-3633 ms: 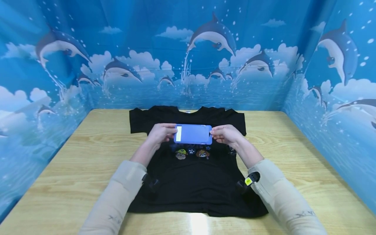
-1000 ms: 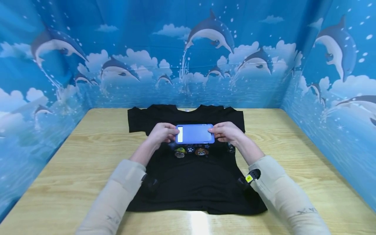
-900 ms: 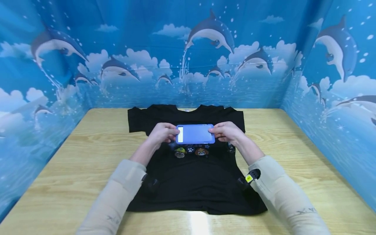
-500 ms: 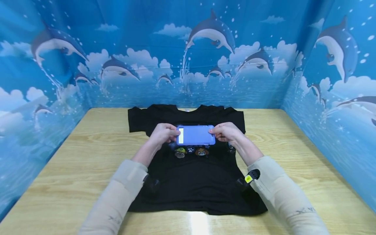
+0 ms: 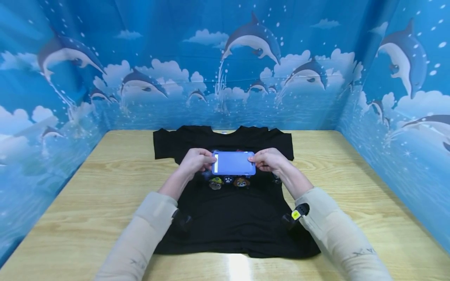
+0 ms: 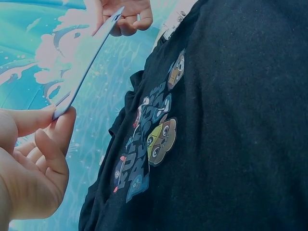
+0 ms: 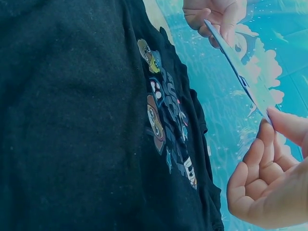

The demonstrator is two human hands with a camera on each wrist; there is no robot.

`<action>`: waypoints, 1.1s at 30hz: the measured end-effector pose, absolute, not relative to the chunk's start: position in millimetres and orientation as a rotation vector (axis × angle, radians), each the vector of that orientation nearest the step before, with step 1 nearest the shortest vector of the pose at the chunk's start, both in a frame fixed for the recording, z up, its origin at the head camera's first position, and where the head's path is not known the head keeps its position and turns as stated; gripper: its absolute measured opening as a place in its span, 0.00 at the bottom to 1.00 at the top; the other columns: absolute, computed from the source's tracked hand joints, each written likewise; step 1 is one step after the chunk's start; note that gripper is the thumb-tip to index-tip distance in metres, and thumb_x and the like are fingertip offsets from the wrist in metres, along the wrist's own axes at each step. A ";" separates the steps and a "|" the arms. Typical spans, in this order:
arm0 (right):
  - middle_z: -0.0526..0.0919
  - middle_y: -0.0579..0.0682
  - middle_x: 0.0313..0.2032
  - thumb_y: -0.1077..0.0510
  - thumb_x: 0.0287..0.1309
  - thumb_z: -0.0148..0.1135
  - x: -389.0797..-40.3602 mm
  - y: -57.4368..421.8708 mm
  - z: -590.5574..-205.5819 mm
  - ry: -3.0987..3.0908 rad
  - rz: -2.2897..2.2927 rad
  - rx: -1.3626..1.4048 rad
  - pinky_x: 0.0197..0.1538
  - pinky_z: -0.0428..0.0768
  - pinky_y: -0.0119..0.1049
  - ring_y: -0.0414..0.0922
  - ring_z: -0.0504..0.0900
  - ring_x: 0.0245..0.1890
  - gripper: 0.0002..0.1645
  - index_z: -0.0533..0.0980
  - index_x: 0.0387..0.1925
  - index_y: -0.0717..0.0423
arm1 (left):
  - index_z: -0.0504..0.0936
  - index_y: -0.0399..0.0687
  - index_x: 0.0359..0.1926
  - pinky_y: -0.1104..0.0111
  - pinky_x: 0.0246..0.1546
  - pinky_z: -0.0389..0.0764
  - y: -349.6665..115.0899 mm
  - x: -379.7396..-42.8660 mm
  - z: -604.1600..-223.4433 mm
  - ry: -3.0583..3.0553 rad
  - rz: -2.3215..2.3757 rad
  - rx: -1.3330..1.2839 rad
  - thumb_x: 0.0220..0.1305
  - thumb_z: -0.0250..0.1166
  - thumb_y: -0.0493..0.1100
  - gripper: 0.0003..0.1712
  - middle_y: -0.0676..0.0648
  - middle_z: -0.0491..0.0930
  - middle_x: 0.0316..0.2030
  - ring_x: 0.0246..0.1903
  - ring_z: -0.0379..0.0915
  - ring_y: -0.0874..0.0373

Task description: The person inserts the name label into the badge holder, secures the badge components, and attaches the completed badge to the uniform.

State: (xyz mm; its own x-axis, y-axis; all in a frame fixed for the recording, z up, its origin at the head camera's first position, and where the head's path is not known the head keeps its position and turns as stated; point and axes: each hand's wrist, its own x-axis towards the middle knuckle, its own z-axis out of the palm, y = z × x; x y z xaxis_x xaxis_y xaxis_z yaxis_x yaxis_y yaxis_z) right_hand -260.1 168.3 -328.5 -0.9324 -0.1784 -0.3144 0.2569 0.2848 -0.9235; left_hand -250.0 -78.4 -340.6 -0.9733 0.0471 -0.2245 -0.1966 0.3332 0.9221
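Note:
A thin blue phone-sized rectangle is held sideways above a black T-shirt. A white strip shows at its left end, and small notches show along its edges. My left hand pinches the left end between thumb and fingers; in the left wrist view that left hand has its other fingers curled below. The right hand pinches the opposite end. From the right wrist view the rectangle stands nearly edge-on, tilted, between both hands. The shirt lies spread flat, its cartoon print partly covered by the rectangle.
The light wooden table extends on both sides of the shirt. A blue dolphin-patterned curtain rises along the back and both sides. Each wrist carries a dark strapped device; the right one has a yellow face.
Both hands keep their pinch on the blue rectangle. It has come slightly lower in the head view, and its white strip looks narrower. The shirt has not moved.

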 end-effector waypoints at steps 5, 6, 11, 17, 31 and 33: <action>0.75 0.46 0.16 0.60 0.52 0.66 -259.9 167.9 -326.9 2.232 -1.665 0.088 0.27 0.74 0.29 0.38 0.73 0.19 0.08 0.76 0.23 0.57 | 0.79 0.39 0.37 0.67 0.29 0.70 -78.8 -249.4 -340.4 2.378 1.696 -0.139 0.58 0.64 0.40 0.09 0.47 0.79 0.25 0.22 0.74 0.58; 0.75 0.46 0.16 0.60 0.52 0.67 -260.1 167.9 -327.0 2.242 -1.661 0.095 0.28 0.74 0.30 0.39 0.73 0.20 0.07 0.76 0.24 0.58 | 0.79 0.39 0.37 0.67 0.29 0.70 -78.8 -249.5 -340.5 2.376 1.698 -0.136 0.58 0.64 0.40 0.09 0.47 0.79 0.25 0.22 0.75 0.58; 0.76 0.45 0.18 0.58 0.51 0.68 -260.1 168.2 -328.7 2.271 -1.641 0.123 0.32 0.76 0.34 0.40 0.75 0.22 0.09 0.78 0.30 0.60 | 0.79 0.38 0.38 0.68 0.27 0.70 -80.9 -249.9 -341.0 2.362 1.714 -0.097 0.58 0.64 0.40 0.10 0.48 0.79 0.24 0.22 0.75 0.58; 0.79 0.44 0.20 0.59 0.56 0.63 -257.6 170.7 -327.9 2.202 -1.664 0.048 0.32 0.76 0.32 0.38 0.76 0.21 0.11 0.77 0.38 0.62 | 0.78 0.36 0.40 0.70 0.24 0.70 -85.7 -250.5 -339.5 2.348 1.737 -0.077 0.58 0.64 0.39 0.11 0.48 0.78 0.23 0.21 0.75 0.59; 0.80 0.45 0.24 0.59 0.58 0.60 -258.1 175.2 -329.7 2.097 -1.681 -0.025 0.36 0.76 0.34 0.41 0.78 0.26 0.03 0.77 0.32 0.56 | 0.78 0.37 0.43 0.70 0.25 0.70 -90.1 -249.7 -338.8 2.321 1.744 -0.095 0.59 0.64 0.40 0.13 0.49 0.79 0.24 0.23 0.75 0.59; 0.80 0.45 0.24 0.60 0.58 0.60 -257.9 175.4 -329.3 2.093 -1.688 -0.030 0.36 0.75 0.34 0.41 0.78 0.26 0.03 0.77 0.32 0.56 | 0.78 0.38 0.43 0.70 0.26 0.70 -90.5 -249.9 -339.3 2.310 1.746 -0.094 0.59 0.63 0.41 0.13 0.49 0.79 0.25 0.23 0.75 0.59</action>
